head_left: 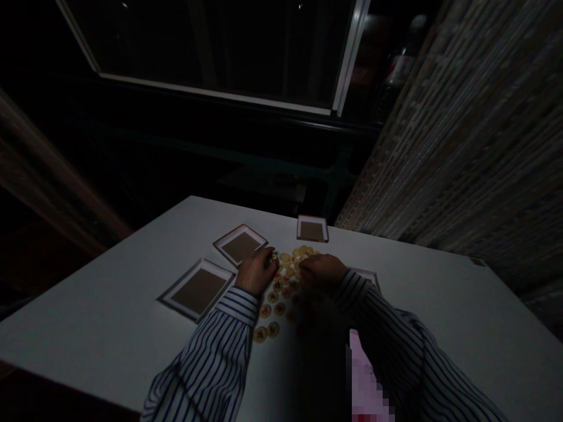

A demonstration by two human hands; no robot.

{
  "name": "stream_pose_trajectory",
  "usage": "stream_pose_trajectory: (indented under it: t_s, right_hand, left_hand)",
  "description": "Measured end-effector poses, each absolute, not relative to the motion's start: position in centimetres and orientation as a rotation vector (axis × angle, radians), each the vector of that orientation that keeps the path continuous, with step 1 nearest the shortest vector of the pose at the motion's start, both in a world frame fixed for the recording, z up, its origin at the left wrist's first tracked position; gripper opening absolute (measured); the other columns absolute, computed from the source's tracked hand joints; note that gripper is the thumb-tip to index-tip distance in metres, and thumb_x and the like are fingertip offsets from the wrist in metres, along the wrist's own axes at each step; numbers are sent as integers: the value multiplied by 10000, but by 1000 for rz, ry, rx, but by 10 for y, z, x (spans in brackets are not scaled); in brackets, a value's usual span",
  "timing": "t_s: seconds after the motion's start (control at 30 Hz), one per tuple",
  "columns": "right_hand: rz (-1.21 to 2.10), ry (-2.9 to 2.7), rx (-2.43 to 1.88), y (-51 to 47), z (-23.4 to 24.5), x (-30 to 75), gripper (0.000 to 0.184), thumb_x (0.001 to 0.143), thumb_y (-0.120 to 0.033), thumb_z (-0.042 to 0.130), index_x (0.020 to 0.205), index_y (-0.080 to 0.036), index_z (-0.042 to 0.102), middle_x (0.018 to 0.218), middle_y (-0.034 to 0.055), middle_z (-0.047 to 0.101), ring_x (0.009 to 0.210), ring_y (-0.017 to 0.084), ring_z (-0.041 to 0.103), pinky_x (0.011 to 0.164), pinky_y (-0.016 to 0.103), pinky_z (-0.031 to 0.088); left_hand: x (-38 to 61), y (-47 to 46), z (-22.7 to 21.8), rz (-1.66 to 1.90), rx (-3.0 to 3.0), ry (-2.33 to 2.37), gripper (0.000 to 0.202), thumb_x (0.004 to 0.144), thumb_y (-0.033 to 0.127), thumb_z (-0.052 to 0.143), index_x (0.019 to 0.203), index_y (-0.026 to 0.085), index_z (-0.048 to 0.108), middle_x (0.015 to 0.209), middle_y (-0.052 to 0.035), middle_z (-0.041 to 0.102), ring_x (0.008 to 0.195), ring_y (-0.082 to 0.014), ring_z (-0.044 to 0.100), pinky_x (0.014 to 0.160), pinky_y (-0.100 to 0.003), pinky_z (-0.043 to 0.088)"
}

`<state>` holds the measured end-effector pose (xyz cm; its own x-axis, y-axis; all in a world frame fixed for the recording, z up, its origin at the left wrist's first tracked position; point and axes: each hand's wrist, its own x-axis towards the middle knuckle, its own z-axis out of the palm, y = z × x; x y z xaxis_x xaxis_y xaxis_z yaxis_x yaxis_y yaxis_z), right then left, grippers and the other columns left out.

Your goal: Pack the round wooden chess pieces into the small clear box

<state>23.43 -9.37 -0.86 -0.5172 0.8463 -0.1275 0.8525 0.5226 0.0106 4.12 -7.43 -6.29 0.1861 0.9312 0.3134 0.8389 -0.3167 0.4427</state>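
Note:
Several round yellow game discs (281, 290) with red and dark marks lie spread on a white table (109, 328). My left hand (256, 271) rests at the left edge of the pile, fingers curled onto a disc near the top. My right hand (322, 271) lies on the right side of the pile, knuckles up, fingers bent down among the discs. What either hand grips is hidden in the dim light. Both arms wear blue-striped white sleeves.
Three shallow box trays with brown insides lie around the pile: one at front left (197, 290), one behind it (240, 244), a small one at the back (312, 229). Another tray edge (367, 274) shows behind my right wrist. A brick wall (461, 146) stands at right, a dark window behind.

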Motion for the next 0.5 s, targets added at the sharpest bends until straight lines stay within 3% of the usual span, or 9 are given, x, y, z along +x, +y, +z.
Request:
stream_pose_trajectory:
  t_s: [0.5]
  right_hand:
    - [-70,2607,1618,-108,2,263,344,845,-336,299,1069,-229,537,1040,55,610,933,179,557,765,290,397]
  left_hand:
    - [57,-91,-48,1189,2352,1488,301,771,351,465,1006,185,555,995,-52,629,941,-180,560,877,-331,411]
